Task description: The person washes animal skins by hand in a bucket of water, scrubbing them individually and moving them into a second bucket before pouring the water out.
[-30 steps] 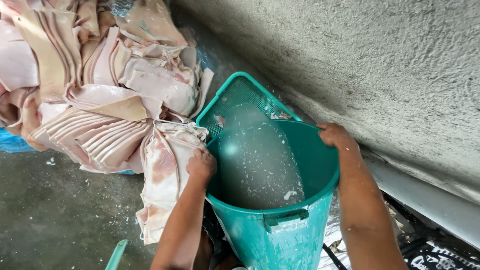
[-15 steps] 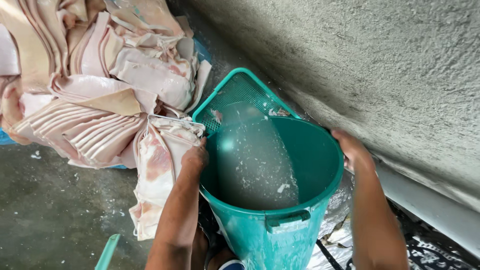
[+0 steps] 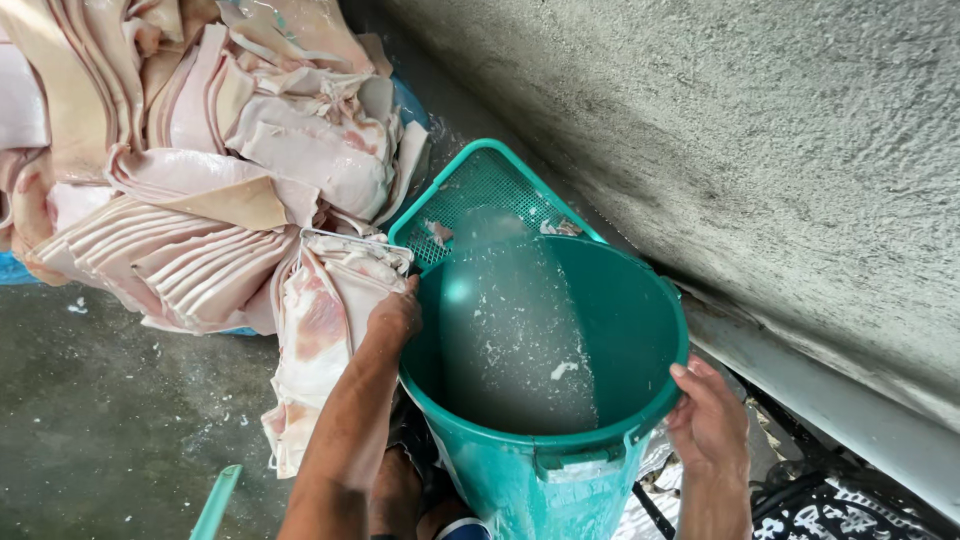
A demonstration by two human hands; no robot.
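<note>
The person stood over a teal plastic bucket point(image 3: 560, 400) and held it tilted away from the body, its open mouth turned toward a teal mesh basket point(image 3: 480, 195) that sat on the floor just beyond it, against the foot of a rough grey wall point(image 3: 700, 130).

Left hand point(image 3: 393, 318): placed on the near-left rim of the bucket, fingers curled over the edge and closed on it. The fingertips were hidden inside the rim.

Right hand point(image 3: 708, 420): placed on the right rim, thumb on the lip, fingers wrapped down the outer wall and closed on it.

A sheet of cloudy water point(image 3: 510, 330) with small white flecks ran along the inside of the bucket toward the basket. A few pale scraps lay on the mesh of the basket.

To the left, a heap of pale pink slabs of raw pork skin and fat point(image 3: 200, 180) was stacked on the wet concrete floor point(image 3: 100, 420); the nearest slab hung down just beside the left forearm. A thin teal strip point(image 3: 215, 503) showed at the lower edge of the view.
</note>
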